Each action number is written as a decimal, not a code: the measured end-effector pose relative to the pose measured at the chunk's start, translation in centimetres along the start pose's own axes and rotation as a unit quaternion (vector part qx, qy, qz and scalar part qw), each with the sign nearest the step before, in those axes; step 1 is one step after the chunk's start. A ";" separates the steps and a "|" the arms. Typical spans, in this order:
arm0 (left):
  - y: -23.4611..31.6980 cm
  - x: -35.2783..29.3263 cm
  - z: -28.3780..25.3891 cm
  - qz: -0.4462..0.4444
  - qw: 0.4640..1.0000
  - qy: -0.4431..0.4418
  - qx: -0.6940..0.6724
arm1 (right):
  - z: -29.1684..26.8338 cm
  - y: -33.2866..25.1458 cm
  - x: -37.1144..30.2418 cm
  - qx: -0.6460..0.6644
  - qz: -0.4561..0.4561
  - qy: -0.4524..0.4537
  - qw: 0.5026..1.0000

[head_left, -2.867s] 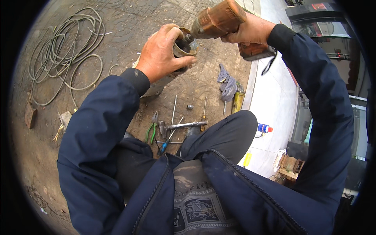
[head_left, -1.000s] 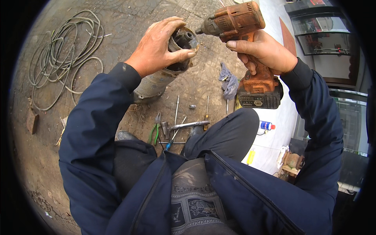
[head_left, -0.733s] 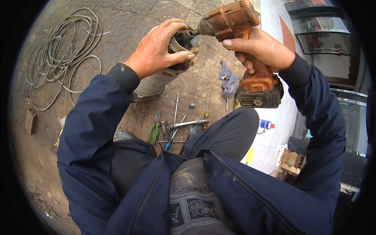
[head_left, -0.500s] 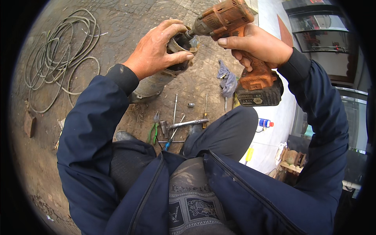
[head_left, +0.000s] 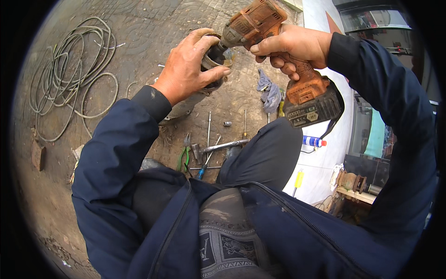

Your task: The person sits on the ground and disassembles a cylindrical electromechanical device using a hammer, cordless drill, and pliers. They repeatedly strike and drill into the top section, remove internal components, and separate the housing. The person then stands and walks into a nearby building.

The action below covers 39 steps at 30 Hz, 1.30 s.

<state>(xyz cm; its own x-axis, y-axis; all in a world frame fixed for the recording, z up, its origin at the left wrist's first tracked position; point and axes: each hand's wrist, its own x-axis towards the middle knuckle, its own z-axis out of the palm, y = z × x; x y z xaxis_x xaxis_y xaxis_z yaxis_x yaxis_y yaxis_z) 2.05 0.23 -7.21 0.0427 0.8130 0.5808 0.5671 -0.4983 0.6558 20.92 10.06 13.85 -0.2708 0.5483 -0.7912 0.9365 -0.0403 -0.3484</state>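
Gripping a grimy metal cylinder [head_left: 180, 109] by its upper end, near the top centre of the frame, the left hand [head_left: 189, 67] has its fingers curled around the rim and its thumb across the lower edge. To its right, the right hand [head_left: 299, 46] clasps the handle of a worn orange power driver [head_left: 258, 25], fingers wrapped about the grip; a black battery [head_left: 313, 110] sits at the base. The driver's nose points into the cylinder's open mouth; whether the tip touches anything inside, I cannot tell. On the dirty ground [head_left: 144, 42], mid-frame, lie green-handled pliers [head_left: 185, 153], a hammer [head_left: 222, 146], a blue-handled screwdriver [head_left: 201, 173] and a small metal socket [head_left: 227, 123]. A grey rag [head_left: 269, 96] lies higher, to their right. A coiled cable [head_left: 55, 69] spreads across the upper left; a blue can [head_left: 312, 141] with a red cap is at right on pale tiles [head_left: 320, 167].
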 end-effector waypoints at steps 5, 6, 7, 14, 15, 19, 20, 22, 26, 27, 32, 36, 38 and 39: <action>-0.3 0.1 -0.2 0.015 0.999 0.033 0.011 | -0.5 1.0 1.3 -0.056 -0.082 0.000 0.995; -0.4 0.1 -0.1 0.017 0.999 0.032 0.010 | -0.4 1.4 1.4 -0.052 -0.082 0.010 0.995; -0.4 0.1 0.0 0.017 1.000 0.022 0.006 | -0.4 1.7 1.3 -0.039 -0.081 -0.008 0.996; -0.2 0.4 -0.2 -0.044 0.999 -0.009 0.020 | -0.6 2.3 1.7 0.086 -0.069 -0.093 0.990; -0.1 0.5 -0.2 -0.044 0.999 -0.013 0.025 | -0.6 2.3 1.8 0.082 -0.070 -0.084 0.991; 0.2 0.7 -0.1 -0.056 0.998 -0.023 0.027 | -0.5 2.4 1.9 0.073 -0.065 -0.073 0.993; 0.3 0.7 0.0 -0.053 0.998 -0.019 0.028 | -0.5 2.4 1.8 0.075 -0.068 -0.075 0.992; 0.3 0.8 0.1 -0.048 0.998 -0.021 0.026 | -0.5 2.3 1.9 0.078 -0.046 -0.057 0.994; 0.1 0.9 0.0 -0.036 0.999 -0.031 0.026 | -0.5 2.0 2.0 0.065 -0.031 -0.049 0.996; 0.0 0.9 -0.1 -0.034 0.999 -0.034 0.025 | -0.5 1.9 2.0 0.072 -0.035 -0.052 0.995; -0.2 1.0 -0.2 -0.029 0.999 -0.039 0.015 | -0.2 1.9 1.9 0.064 -0.029 -0.032 0.997; -0.1 1.1 -0.2 -0.028 0.999 -0.040 0.016 | -0.1 1.8 1.7 0.057 -0.024 -0.034 0.997; -0.1 1.2 -0.2 -0.030 0.999 -0.039 0.010 | 0.0 1.7 1.6 0.062 -0.021 -0.033 0.997; -0.1 1.2 -0.2 -0.031 0.999 -0.039 0.007 | 0.0 1.8 1.6 0.065 -0.019 -0.033 0.997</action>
<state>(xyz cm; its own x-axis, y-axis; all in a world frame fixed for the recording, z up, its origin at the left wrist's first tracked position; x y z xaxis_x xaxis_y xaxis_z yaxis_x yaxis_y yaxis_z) 1.90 1.19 -6.52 0.0707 0.8632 0.5000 0.5823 -0.4427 0.6819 22.15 10.83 11.99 -0.3237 0.4957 -0.8059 0.8897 -0.1305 -0.4376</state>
